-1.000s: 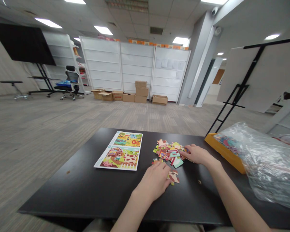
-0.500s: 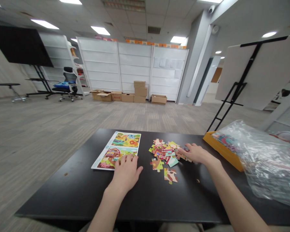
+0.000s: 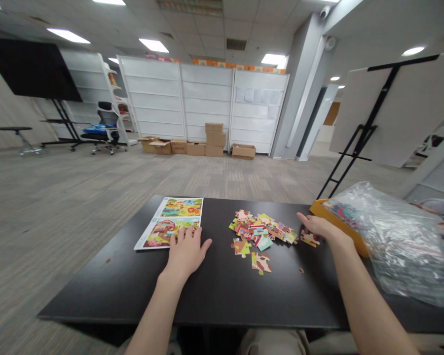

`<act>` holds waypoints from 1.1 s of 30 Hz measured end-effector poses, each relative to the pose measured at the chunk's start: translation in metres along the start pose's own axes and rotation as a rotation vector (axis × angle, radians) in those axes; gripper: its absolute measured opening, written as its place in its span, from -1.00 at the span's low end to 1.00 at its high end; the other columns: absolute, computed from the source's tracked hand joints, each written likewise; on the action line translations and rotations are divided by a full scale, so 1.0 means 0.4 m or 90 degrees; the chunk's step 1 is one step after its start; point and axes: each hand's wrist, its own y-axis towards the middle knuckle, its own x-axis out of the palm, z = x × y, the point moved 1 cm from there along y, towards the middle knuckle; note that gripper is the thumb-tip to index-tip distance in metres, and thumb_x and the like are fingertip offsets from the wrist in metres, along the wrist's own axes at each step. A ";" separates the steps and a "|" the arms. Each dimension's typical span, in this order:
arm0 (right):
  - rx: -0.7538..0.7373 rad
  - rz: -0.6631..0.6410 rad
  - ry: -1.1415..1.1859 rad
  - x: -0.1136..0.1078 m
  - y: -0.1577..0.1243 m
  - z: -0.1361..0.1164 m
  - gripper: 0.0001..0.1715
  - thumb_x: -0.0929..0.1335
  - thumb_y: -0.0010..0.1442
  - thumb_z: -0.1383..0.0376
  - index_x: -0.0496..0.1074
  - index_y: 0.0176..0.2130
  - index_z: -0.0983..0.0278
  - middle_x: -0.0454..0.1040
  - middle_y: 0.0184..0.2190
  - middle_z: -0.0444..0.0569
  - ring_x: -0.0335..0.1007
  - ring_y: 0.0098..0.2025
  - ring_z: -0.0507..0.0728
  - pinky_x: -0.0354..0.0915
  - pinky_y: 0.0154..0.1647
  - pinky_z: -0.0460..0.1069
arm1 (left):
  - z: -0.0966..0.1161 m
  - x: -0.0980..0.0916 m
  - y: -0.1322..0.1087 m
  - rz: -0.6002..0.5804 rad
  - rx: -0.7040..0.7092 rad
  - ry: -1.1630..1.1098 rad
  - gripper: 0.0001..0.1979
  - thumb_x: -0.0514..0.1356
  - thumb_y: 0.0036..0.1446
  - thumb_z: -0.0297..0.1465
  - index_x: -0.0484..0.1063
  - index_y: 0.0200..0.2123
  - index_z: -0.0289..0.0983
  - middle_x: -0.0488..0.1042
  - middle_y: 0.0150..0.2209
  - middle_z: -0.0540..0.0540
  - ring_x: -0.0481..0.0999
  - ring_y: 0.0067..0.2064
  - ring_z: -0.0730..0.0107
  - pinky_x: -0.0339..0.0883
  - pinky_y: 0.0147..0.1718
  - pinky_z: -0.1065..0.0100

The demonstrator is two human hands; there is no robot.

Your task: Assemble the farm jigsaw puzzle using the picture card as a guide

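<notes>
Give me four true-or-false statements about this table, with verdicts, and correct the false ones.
The left hand rests its fingers on the printed puzzle picture card. True.
The right hand holds a piece up in the air. False: it is open, low over the table, by a loose puzzle piece.
The clear plastic bag lies over the orange tray. True.
The puzzle pieces are heaped on the card. False: they lie on the black table, right of the card.

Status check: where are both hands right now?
Left hand flat on picture sheet. Right hand open beside jigsaw pieces. Plastic bag off to right.
</notes>
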 end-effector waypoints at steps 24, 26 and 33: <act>-0.188 0.078 -0.121 0.111 -0.168 -0.257 -0.06 0.09 0.29 -0.32 0.07 0.42 0.10 0.33 0.23 0.28 0.27 0.20 0.54 0.27 0.04 0.34 | 0.264 0.004 -0.067 -0.051 0.290 -0.232 -0.32 0.13 0.28 -0.01 0.13 0.39 -0.08 0.06 0.45 -0.23 -0.11 0.48 -0.17 -0.10 0.35 -0.27; -0.196 0.081 -0.125 0.118 -0.174 -0.265 -0.06 0.10 0.29 -0.31 0.05 0.43 0.10 0.31 0.24 0.28 0.26 0.21 0.53 0.27 0.03 0.36 | 0.262 0.001 -0.069 -0.064 0.290 -0.230 -0.34 0.11 0.29 -0.01 0.17 0.37 -0.08 0.09 0.44 -0.23 -0.07 0.47 -0.16 -0.09 0.35 -0.26; -0.241 0.106 -0.126 0.132 -0.190 -0.287 -0.11 0.13 0.31 -0.26 0.10 0.41 0.11 0.35 0.21 0.28 0.28 0.18 0.50 0.27 0.03 0.35 | 0.238 -0.015 -0.076 -0.086 0.269 -0.206 -0.35 0.11 0.29 -0.01 0.21 0.35 -0.14 0.12 0.43 -0.26 -0.05 0.47 -0.17 -0.06 0.35 -0.24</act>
